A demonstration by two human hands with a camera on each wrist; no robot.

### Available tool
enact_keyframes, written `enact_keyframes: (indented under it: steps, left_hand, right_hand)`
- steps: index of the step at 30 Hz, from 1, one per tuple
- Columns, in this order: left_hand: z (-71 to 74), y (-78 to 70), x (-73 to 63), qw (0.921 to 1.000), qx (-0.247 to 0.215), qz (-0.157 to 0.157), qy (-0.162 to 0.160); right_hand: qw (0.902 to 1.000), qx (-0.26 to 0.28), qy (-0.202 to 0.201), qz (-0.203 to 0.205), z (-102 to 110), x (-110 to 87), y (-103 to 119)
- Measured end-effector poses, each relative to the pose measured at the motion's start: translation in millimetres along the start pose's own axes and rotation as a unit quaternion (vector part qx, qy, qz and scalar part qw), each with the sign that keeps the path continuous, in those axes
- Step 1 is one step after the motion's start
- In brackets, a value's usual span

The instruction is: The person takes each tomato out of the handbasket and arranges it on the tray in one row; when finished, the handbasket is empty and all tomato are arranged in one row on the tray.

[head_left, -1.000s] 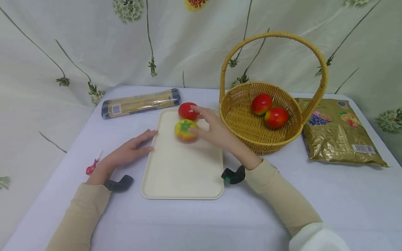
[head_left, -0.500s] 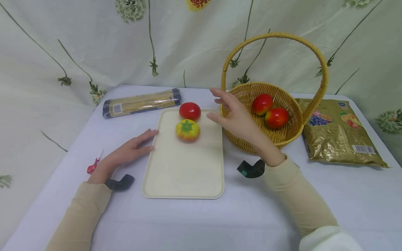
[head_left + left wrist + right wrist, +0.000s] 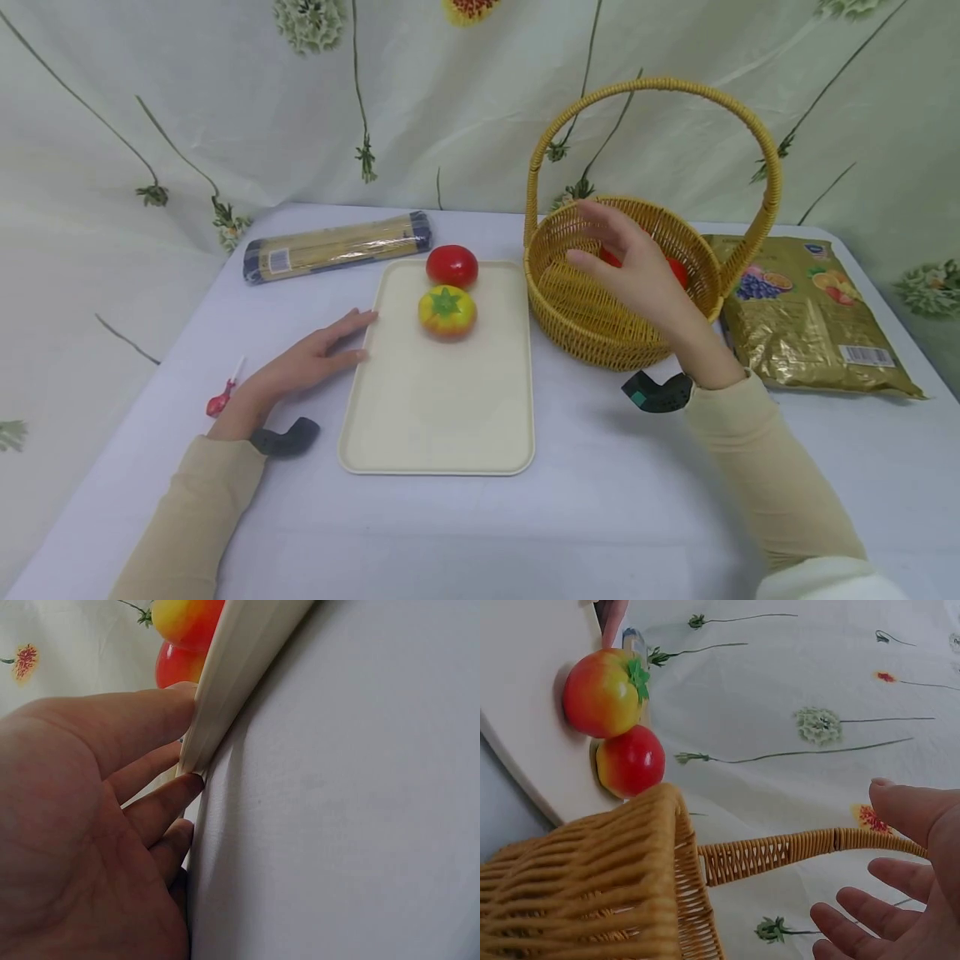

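My right hand (image 3: pixel 641 271) hovers over the wicker basket (image 3: pixel 585 337) with its fingers apart and nothing in them. It hides part of the two red tomatoes (image 3: pixel 678 271) lying inside. On the cream tray (image 3: pixel 442 408) sit a yellow-and-red tomato (image 3: pixel 447 312) with a green star-shaped top and a red tomato (image 3: pixel 452 266) behind it. My left hand (image 3: pixel 303 367) rests at the tray's left edge. In the left wrist view its thumb (image 3: pixel 150 720) touches the rim, with the other fingers against the tray's side.
A long clear-wrapped packet (image 3: pixel 337 246) lies behind the tray. To the right of the basket is a gold fruit-print bag (image 3: pixel 817 325). A red lollipop (image 3: pixel 220 402) lies beside my left wrist. The basket's tall arched handle (image 3: pixel 667 83) rises around my right hand's workspace.
My right hand has moved right, from beside the tomatoes on the tray to over the basket, with nothing in it. The left hand and the tomatoes have stayed in place.
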State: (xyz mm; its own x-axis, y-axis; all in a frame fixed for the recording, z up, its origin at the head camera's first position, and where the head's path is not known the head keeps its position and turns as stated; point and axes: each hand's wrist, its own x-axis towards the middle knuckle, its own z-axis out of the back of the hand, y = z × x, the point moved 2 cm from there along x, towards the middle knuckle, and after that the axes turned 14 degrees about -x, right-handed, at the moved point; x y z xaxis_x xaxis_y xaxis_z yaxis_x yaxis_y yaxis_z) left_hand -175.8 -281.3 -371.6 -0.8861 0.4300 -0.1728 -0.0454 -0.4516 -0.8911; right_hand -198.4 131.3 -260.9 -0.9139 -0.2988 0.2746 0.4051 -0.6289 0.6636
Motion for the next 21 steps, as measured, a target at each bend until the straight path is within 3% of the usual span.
enact_keyframes:
  steps: [10,21]
  left_hand:
    - [1.0,4.6,1.9,1.0000,0.004,0.005,0.000]
    - [0.9,4.5,1.9,1.0000,-0.004,0.008,0.000]
  right_hand:
    - [0.9993,0.003,-0.007,-0.036,16.4,-5.4,-25.7]
    - [0.9978,-0.002,-0.011,-0.066,44.3,0.3,-26.5]
